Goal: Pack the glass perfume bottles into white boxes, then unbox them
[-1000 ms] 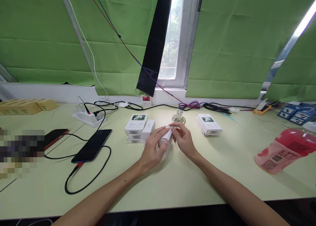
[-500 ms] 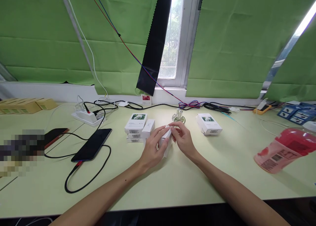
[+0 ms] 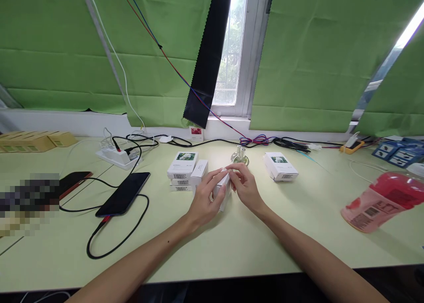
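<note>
A small white cardboard box (image 3: 223, 198) stands upright on the table, partly hidden by my fingers. My left hand (image 3: 207, 196) is closed round its left side and top. At its upper end, the fingertips of my right hand (image 3: 244, 183) press on the box's top edge. Just left of my left hand stands another white box (image 3: 199, 170), upright beside a stack of white boxes (image 3: 183, 165) with a flower picture on top. Behind my hands are small clear glass bottles (image 3: 240, 159) with yellowish liquid.
Another white box (image 3: 280, 166) lies to the right. A pink-labelled bottle (image 3: 371, 206) is at far right. On the left are a phone (image 3: 124, 195) with a looping cable and a power strip (image 3: 115, 157). Yellow boxes (image 3: 36, 142) and blue boxes (image 3: 399, 150) sit at the back.
</note>
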`<state>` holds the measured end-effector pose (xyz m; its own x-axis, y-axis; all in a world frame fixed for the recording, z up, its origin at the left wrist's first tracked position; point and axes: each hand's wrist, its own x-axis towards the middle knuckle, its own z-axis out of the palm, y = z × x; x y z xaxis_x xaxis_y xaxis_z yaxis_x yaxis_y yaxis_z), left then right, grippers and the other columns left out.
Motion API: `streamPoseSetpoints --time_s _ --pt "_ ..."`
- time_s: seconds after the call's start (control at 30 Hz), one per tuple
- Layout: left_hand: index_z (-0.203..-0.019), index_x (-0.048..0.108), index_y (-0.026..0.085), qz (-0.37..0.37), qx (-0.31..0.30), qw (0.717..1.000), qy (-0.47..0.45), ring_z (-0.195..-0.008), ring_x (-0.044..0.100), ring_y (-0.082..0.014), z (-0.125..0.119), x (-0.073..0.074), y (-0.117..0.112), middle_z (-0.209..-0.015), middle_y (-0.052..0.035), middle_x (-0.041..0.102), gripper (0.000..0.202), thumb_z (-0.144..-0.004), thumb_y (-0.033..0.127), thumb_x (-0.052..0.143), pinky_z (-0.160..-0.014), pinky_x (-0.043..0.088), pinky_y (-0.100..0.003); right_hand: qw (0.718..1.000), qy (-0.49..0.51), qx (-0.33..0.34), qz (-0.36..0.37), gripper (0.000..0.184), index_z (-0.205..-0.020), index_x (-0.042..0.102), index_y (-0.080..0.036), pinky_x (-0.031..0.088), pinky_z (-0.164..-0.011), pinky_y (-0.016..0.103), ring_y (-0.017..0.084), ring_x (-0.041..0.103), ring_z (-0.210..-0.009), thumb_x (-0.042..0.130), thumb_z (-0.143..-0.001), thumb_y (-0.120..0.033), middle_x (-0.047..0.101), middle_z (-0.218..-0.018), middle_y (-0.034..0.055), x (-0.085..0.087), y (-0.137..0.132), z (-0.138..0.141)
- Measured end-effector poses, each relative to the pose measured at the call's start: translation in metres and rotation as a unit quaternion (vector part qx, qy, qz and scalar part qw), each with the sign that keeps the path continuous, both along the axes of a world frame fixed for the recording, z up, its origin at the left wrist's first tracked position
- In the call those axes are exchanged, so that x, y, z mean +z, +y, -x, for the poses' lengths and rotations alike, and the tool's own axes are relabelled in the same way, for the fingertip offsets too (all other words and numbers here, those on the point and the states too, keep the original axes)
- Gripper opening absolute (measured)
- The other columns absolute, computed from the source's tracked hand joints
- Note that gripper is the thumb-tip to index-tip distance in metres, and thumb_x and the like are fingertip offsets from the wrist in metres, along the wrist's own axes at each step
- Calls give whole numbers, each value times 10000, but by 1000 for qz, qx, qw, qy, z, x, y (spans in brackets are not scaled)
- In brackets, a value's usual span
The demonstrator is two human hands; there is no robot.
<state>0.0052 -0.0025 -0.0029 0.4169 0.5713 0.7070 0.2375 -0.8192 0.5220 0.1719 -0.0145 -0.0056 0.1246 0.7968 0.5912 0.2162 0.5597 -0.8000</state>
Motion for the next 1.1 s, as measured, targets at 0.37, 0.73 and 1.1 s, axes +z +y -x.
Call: streamPoseSetpoints --time_s 0.37,0.73,1.1 --pt "-1373 598 268 -6 6 1000 5 -1284 589 -240 0 2 0 -1391 -90 617 376 -1022 300 467 -1065 511 -432 999 33 16 18 256 -1046 699 -256 487 -562 242 149 577 -813 574 -981 -470 558 -1068 63 2 -1 1" --pt "-1395 580 270 -8 4 1000 11 -1299 578 -235 1 1 1 -1410 -86 601 386 -1026 293 470 -1075 501 -422 999 41 21 22 265 -1046 706 -258 487 -560 234 141 572 -808 576 -980 -478 541 -1062 57 0 1 1" --pt "-1423 549 280 0 -1 1000 12 -1337 545 -228 1 0 0 -1431 -78 583 399 -1036 288 451 -1104 479 -416 998 50 21 27 268 -1005 725 -256 482 -535 237 149 583 -797 619 -948 -497 562 -1035 59 4 -1 1"
